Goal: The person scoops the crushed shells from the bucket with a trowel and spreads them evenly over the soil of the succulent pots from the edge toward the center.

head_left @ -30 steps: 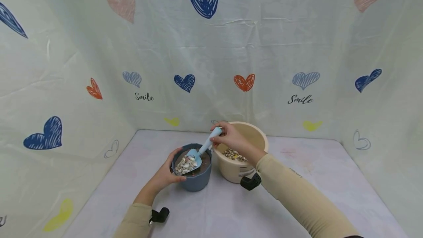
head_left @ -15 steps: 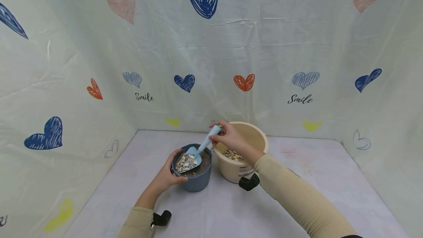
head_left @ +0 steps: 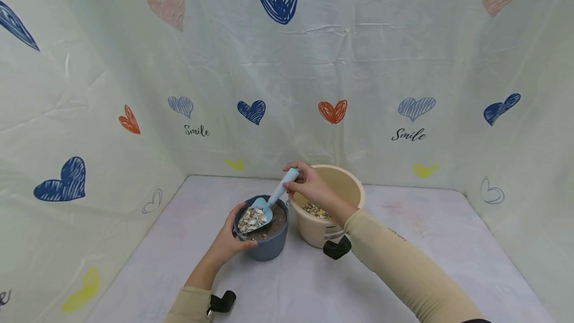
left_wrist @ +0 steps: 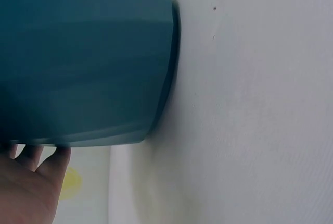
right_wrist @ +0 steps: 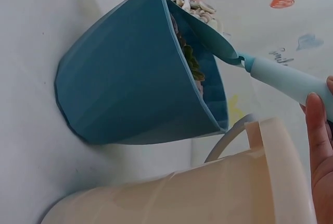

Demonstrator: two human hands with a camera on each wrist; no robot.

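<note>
A blue-grey flowerpot (head_left: 271, 249) stands upright on the table, brown soil inside. My left hand (head_left: 224, 243) grips its left side, thumb across the near wall; the left wrist view has several fingertips against the pot (left_wrist: 88, 62). Between thumb and fingers, my right hand (head_left: 314, 188) holds the handle of a light blue scoop (head_left: 279, 192). Pale pebbles or shell bits (head_left: 252, 220) heap in the scoop's blade, tilted down to the left over the pot's mouth. In the right wrist view, small green leaves (right_wrist: 191, 62) show inside the pot, under the scoop (right_wrist: 283, 81).
Right of the pot stands a cream bucket (head_left: 309, 231) with mixed pebbles (head_left: 316, 210) at its bottom; my right forearm crosses over it. The bucket's handle (right_wrist: 229, 136) shows in the right wrist view. A curtain printed with hearts rises behind the white table (head_left: 403, 243).
The scoop's handle end has shifted slightly left and up with my right hand, its load still over the pot. My left wrist has edged right. Both hands keep their hold.
</note>
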